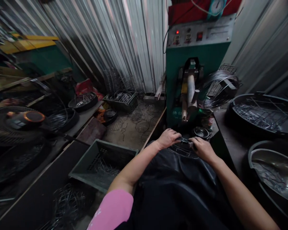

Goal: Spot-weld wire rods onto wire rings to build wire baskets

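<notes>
In front of my apron, my left hand (168, 138) is closed on the left side of a round wire rack (181, 151). My right hand (202, 148) grips the same rack on its right, near a small grey block-like piece (190, 144) whose kind I cannot make out. Thin curved wires of the rack hang below my fingers, over my lap. Just beyond my hands stands a green spot welder (174, 83) with thick metal electrode arms (191, 91). A small metal bowl (201, 132) sits right behind my right hand.
At left, a green plastic crate (103, 145) holds loose wire pieces, beside a fan (26, 119). Black basins (248, 123) of wire parts stand on the right, below a wire bundle (217, 92). Wire rings (142, 125) lie on the floor by the corrugated wall (139, 38).
</notes>
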Demonstrator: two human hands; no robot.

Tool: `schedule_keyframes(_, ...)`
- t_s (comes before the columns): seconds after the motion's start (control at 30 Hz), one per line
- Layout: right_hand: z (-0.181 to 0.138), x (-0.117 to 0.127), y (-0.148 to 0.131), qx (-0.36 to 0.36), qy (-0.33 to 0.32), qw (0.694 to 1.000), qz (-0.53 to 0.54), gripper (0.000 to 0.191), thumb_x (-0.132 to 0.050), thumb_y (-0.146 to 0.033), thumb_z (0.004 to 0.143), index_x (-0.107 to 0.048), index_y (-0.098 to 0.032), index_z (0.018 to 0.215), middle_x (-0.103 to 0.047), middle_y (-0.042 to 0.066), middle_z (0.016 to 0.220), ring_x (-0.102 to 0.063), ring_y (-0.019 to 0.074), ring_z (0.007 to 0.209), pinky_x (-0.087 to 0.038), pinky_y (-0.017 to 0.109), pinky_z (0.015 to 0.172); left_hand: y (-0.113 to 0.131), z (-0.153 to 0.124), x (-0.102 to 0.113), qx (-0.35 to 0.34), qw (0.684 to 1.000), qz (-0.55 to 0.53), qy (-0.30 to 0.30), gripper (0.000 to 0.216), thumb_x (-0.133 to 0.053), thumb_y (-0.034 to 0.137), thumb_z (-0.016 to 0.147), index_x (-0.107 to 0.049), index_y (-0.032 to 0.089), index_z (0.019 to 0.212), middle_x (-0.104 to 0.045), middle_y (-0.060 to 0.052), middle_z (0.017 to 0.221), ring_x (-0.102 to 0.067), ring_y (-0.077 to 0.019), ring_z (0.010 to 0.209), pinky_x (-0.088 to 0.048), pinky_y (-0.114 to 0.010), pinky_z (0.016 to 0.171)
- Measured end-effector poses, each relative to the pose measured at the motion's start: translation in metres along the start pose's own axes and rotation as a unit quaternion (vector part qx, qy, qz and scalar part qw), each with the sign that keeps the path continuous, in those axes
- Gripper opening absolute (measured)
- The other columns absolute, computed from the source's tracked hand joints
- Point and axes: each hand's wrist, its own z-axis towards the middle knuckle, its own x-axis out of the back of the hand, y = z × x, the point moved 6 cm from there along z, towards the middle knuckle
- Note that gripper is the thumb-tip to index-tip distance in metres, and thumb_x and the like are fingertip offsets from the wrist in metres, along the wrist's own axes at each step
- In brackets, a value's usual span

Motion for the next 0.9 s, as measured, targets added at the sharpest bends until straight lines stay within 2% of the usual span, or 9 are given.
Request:
schedule_keyframes(0.1, -0.003, 0.0, -0.002, -0.002, -0.011, 1.0, 0.001, 0.032, -0.047, -0.014, 0.074, -0.058, -0.02, 0.104, -0.063, 0.008, 0.097, -0.059, 0.0215, 0.089, -0.048, 0.03, 0.071, -0.003, -0.009, -0.006, -0.048, 0.996, 0.071, 0.019, 0.013, -0.07, 0.038, 0.067, -0.064, 0.027, 0.07, -0.061, -0.003, 0.067, -0.055, -0.0178, 0.066, -0.037, -0.027, 0.078)
schedule_keyframes(0.17, -0.003, -0.001, -0.004, -0.001, -0.024, 1.0, -0.001, 0.031, -0.047, -0.014, 0.075, -0.058, -0.02, 0.103, -0.063, 0.008, 0.096, -0.058, 0.0215, 0.089, -0.048, 0.03, 0.072, -0.003, -0.015, -0.007, -0.055, 0.994, 0.089, 0.021, 0.013, -0.066, 0.039, 0.071, -0.063, 0.026, 0.069, -0.06, -0.004, 0.068, -0.054, -0.0174, 0.066, -0.036, -0.027, 0.078)
schedule_keyframes(0.27, 0.0, -0.004, -0.008, 0.006, -0.038, 0.999, 0.001, 0.03, -0.048, -0.013, 0.075, -0.058, -0.018, 0.103, -0.063, 0.009, 0.096, -0.058, 0.0221, 0.089, -0.048, 0.03, 0.072, -0.007, -0.021, -0.006, -0.005, 0.998, 0.053, 0.012, 0.012, -0.066, 0.036, 0.071, -0.063, 0.025, 0.067, -0.059, -0.005, 0.066, -0.053, -0.0178, 0.067, -0.034, -0.028, 0.08)
schedule_keyframes(0.37, 0.003, -0.008, -0.011, 0.01, -0.04, 0.999, 0.003, 0.031, -0.049, -0.011, 0.074, -0.058, -0.018, 0.103, -0.062, 0.01, 0.096, -0.058, 0.0225, 0.09, -0.048, 0.03, 0.071, -0.009, -0.027, -0.004, 0.047, 0.998, 0.027, 0.031, 0.014, -0.069, 0.035, 0.068, -0.061, 0.025, 0.064, -0.058, -0.005, 0.064, -0.053, -0.0189, 0.068, -0.033, -0.03, 0.084)
schedule_keyframes(0.43, 0.003, -0.012, -0.012, 0.011, -0.04, 0.999, 0.005, 0.032, -0.049, -0.011, 0.073, -0.057, -0.017, 0.103, -0.062, 0.01, 0.096, -0.057, 0.0227, 0.09, -0.048, 0.03, 0.071, -0.009, -0.032, -0.006, 0.063, 0.996, 0.057, 0.028, 0.012, -0.066, 0.033, 0.071, -0.061, 0.025, 0.064, -0.059, -0.005, 0.065, -0.053, -0.0198, 0.07, -0.031, -0.032, 0.087)
schedule_keyframes(0.57, 0.001, -0.02, -0.011, 0.006, -0.031, 0.999, 0.014, 0.031, -0.047, -0.011, 0.074, -0.057, -0.017, 0.103, -0.062, 0.01, 0.096, -0.058, 0.0224, 0.088, -0.048, 0.031, 0.071, -0.011, -0.036, -0.016, 0.064, 0.987, 0.145, -0.016, 0.012, -0.055, 0.026, 0.079, -0.061, 0.025, 0.069, -0.062, -0.007, 0.073, -0.054, -0.0206, 0.076, -0.029, -0.035, 0.09)
schedule_keyframes(0.67, 0.005, -0.02, -0.005, -0.001, -0.006, 1.0, 0.023, 0.029, -0.045, -0.014, 0.077, -0.056, -0.018, 0.103, -0.062, 0.01, 0.095, -0.059, 0.022, 0.086, -0.049, 0.032, 0.073, -0.011, -0.024, -0.013, 0.02, 0.989, 0.147, -0.004, 0.011, -0.058, 0.026, 0.077, -0.06, 0.024, 0.066, -0.061, -0.006, 0.07, -0.054, -0.0195, 0.071, -0.03, -0.035, 0.089)
schedule_keyframes(0.77, 0.016, -0.013, 0.008, -0.019, 0.023, 0.999, 0.024, 0.026, -0.044, -0.016, 0.078, -0.057, -0.017, 0.101, -0.063, 0.01, 0.093, -0.06, 0.0216, 0.084, -0.049, 0.031, 0.072, -0.01, 0.001, -0.003, -0.035, 0.993, 0.115, 0.008, 0.011, -0.064, 0.023, 0.072, -0.06, 0.024, 0.062, -0.059, -0.002, 0.064, -0.053, -0.0174, 0.065, -0.026, -0.038, 0.096)
schedule_keyframes(0.9, 0.036, 0.001, 0.03, -0.031, 0.05, 0.998, 0.03, 0.021, -0.045, -0.019, 0.08, -0.057, -0.018, 0.097, -0.063, 0.008, 0.09, -0.061, 0.0208, 0.082, -0.049, 0.03, 0.071, -0.008, 0.034, 0.008, -0.071, 0.996, 0.051, -0.009, 0.015, -0.076, 0.029, 0.06, -0.062, 0.025, 0.065, -0.059, -0.001, 0.066, -0.056, -0.0184, 0.067, -0.024, -0.04, 0.1)
